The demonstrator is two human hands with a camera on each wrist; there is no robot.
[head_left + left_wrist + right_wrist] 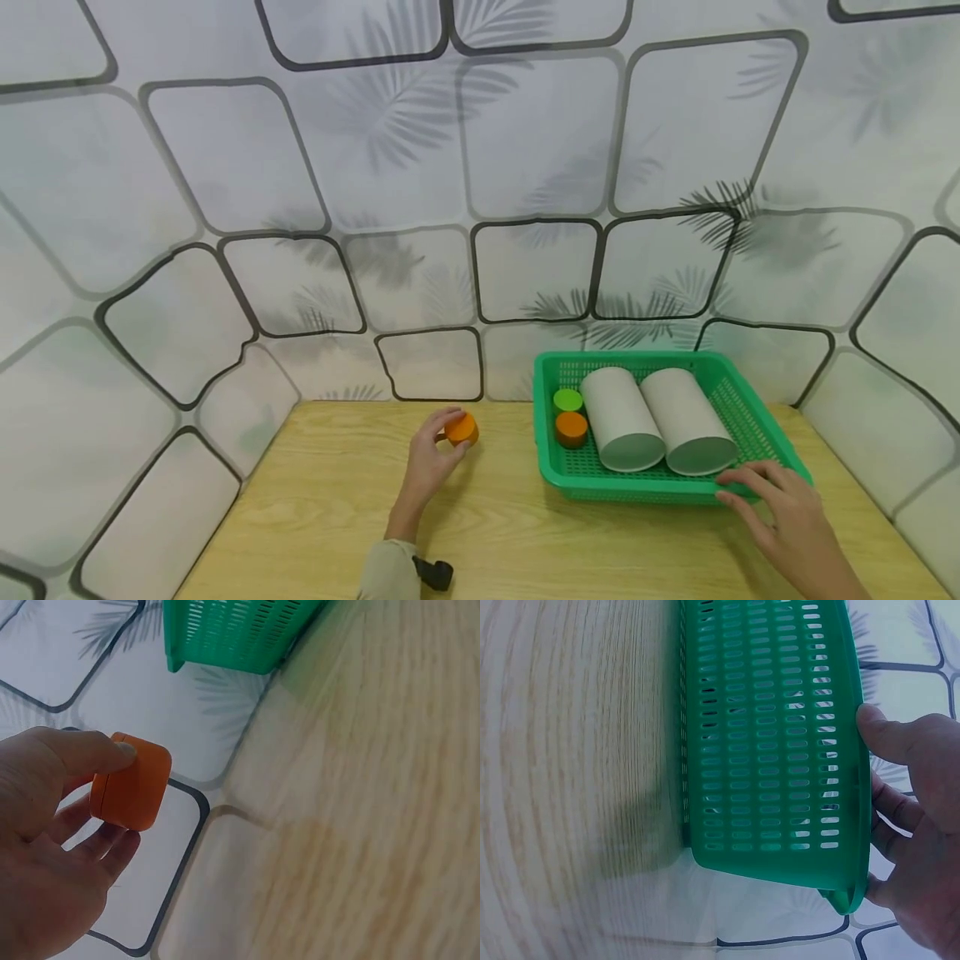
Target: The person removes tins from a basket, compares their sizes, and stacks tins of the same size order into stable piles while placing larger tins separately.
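My left hand (429, 468) pinches a round orange piece (461, 429) between thumb and fingers, left of the green basket (630, 492). In the left wrist view the hand (64, 825) holds the orange piece (133, 784), which has a seam near one face. My right hand (787, 517) grips the basket's front right rim. The right wrist view shows the thumb of that hand (922, 817) on the rim of the basket (780, 750), with fingers on the other side. Inside the basket lie two white cylinders (618, 412) (686, 417), a green round piece (567, 401) and another orange one (572, 428).
The wooden table (322, 500) meets a patterned white sheet (420, 275) at its back and sides. The basket stands at the back right of the table. A black strap (435, 573) is at my left sleeve (392, 571).
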